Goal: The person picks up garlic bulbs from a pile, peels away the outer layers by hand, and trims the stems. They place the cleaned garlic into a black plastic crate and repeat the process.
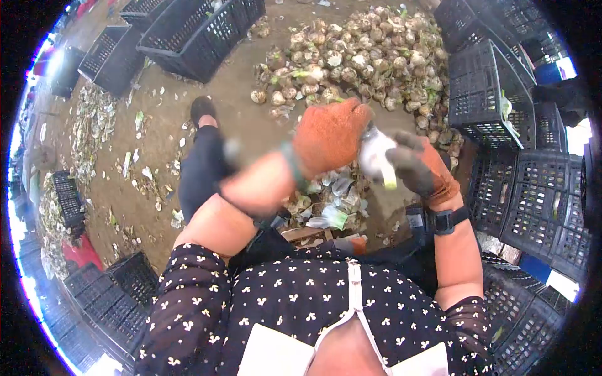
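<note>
A white garlic bulb, blurred by motion, sits between my hands, its cut pale-green stem end pointing down. My left hand, in an orange glove, is closed at the bulb's upper left side; its fingertips are mostly hidden behind the fist. From the right, my right hand grips the bulb with the dark-coated fingers of its orange glove. Beyond both hands a large pile of garlic bulbs lies on the ground, some with green stems. Below them, loose peeled skins lie between my legs.
Black plastic crates stand at the upper left, and more crates are stacked along the right. Another crate group is at the lower left. Scattered skins cover parts of the dirt floor. My dark shoe is left of the pile.
</note>
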Available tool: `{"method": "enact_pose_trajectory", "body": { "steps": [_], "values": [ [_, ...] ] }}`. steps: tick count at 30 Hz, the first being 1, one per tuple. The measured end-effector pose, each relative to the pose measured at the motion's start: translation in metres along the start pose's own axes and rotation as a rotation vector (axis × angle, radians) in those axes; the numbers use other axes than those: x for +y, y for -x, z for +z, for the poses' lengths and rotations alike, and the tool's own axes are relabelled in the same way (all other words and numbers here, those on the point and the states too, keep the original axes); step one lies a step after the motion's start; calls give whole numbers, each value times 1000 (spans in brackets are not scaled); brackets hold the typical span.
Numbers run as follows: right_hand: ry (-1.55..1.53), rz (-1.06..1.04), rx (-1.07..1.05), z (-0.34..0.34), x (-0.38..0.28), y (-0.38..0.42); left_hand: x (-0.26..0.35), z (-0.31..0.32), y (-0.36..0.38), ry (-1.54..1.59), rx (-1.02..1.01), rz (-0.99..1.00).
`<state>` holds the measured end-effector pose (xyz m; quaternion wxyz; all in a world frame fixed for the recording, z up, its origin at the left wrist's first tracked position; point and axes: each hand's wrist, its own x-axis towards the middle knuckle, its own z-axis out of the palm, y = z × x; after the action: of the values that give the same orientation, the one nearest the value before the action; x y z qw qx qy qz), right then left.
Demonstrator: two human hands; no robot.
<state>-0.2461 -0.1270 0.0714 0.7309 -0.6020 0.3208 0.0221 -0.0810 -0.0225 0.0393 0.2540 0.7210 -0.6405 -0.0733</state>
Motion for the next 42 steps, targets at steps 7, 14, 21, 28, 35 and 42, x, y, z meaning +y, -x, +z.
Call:
{"method": "enact_pose_trajectory", "body": {
  "steps": [7, 14, 21, 28, 35, 42],
  "values": [
    [-143, -111, 97, 13, -2, 2, -6, 6, -6, 573, -117, -363],
    [-93, -296, 374, 15, 22, -17, 0, 25, 4, 767, -209, -319],
    [832, -97, 378, -23, 45, -15, -10, 14, 11, 1245, -190, -301],
    [494, -107, 112, -30, 43, -3, -27, 41, 18, 1284, -222, -637],
    [461, 3, 183, -46, 54, 1, -62, -61, -15, 1373, 371, -540],
    [750, 36, 380, -92, 105, -82, -52, -43, 33, 1938, 283, -878]
  ]
}}
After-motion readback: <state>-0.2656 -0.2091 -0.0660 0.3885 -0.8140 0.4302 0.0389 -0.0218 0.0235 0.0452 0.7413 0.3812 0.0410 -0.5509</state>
